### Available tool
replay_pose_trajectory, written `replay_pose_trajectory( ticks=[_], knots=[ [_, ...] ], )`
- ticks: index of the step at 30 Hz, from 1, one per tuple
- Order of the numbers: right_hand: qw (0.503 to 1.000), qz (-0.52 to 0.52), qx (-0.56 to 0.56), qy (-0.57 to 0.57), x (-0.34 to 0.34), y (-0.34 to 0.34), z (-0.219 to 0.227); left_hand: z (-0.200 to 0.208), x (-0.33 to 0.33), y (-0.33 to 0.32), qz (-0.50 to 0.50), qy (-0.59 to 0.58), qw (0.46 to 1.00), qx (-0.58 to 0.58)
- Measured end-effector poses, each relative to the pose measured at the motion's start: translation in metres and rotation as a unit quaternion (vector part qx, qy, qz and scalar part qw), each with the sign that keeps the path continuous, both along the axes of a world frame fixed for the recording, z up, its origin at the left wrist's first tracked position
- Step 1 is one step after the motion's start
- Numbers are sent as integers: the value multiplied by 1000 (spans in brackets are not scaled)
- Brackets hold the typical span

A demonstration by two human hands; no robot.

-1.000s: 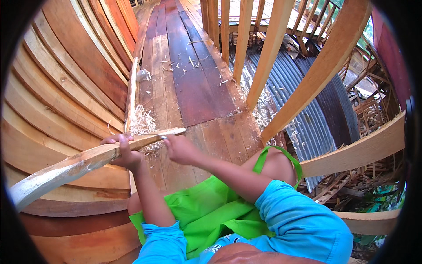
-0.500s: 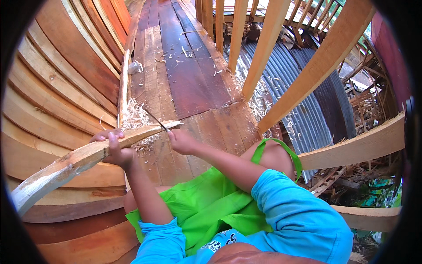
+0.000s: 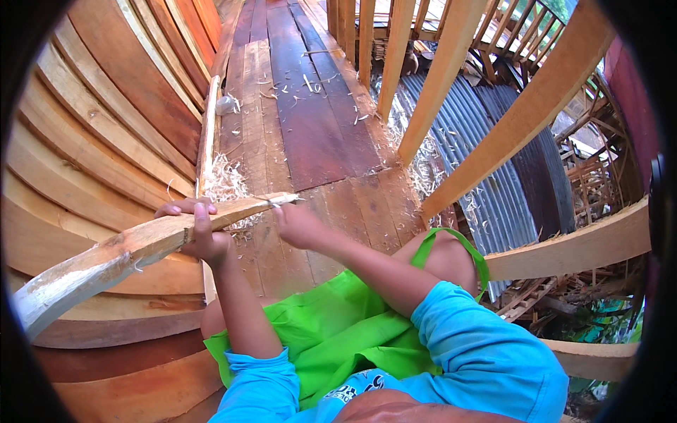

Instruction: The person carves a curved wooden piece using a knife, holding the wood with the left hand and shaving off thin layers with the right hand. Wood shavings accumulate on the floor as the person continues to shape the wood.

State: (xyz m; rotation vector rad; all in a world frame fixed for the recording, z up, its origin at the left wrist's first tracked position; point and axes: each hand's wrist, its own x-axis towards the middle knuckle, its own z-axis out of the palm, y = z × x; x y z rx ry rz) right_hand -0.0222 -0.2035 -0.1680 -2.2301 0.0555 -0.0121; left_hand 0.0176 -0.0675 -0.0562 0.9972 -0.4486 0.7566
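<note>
A long piece of wood (image 3: pixel 159 236), with a whitish rough end at the lower left and a pale pared tip, slants across in front of me. My left hand (image 3: pixel 202 227) is closed around it, thumb up, some way back from the tip. By that tip my right hand (image 3: pixel 300 224), smeared by motion, is closed on a knife. Only a bit of the thin dark blade (image 3: pixel 271 202) shows, lying across the wood near its tip; the handle is hidden in the fist. A green apron (image 3: pixel 331 317) covers my lap.
Curled wood shavings (image 3: pixel 227 178) lie heaped beyond my left hand and scattered over the plank floor (image 3: pixel 317 141). A board wall (image 3: pixel 106 141) rises on the left. Wooden railing posts (image 3: pixel 434 84) stand on the right, with a corrugated metal sheet (image 3: pixel 469 155) lower down beyond them.
The right hand has moved slightly right and down, and less of the knife blade shows at the tip. My left hand keeps its grip on the wood. The whole view has shifted a little.
</note>
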Motion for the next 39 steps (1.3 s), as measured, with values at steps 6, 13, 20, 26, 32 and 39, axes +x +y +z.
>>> replay_pose_trajectory(
  ticks=[6, 13, 20, 26, 32, 39],
  knots=[
    [998, -52, 45, 14, 3, -21, -45, 5, -4, -10, -29, 35, 997, -59],
    [998, -6, 69, -2, -3, 10, 27, -2, 0, 7, 30, 36, 999, -13],
    [997, -47, 53, -21, 3, -18, -50, -4, 9, 7, -23, 31, 997, -64],
    [996, 2, 76, -38, -6, 15, 29, -3, 2, 8, -16, 16, 999, -32],
    [994, -41, 56, 79, 9, -13, -31, -3, 6, 4, -66, 2, 998, -18],
    [998, -23, 48, -34, 10, -6, -28, -1, 8, 4, -58, -14, 998, 1]
  ],
)
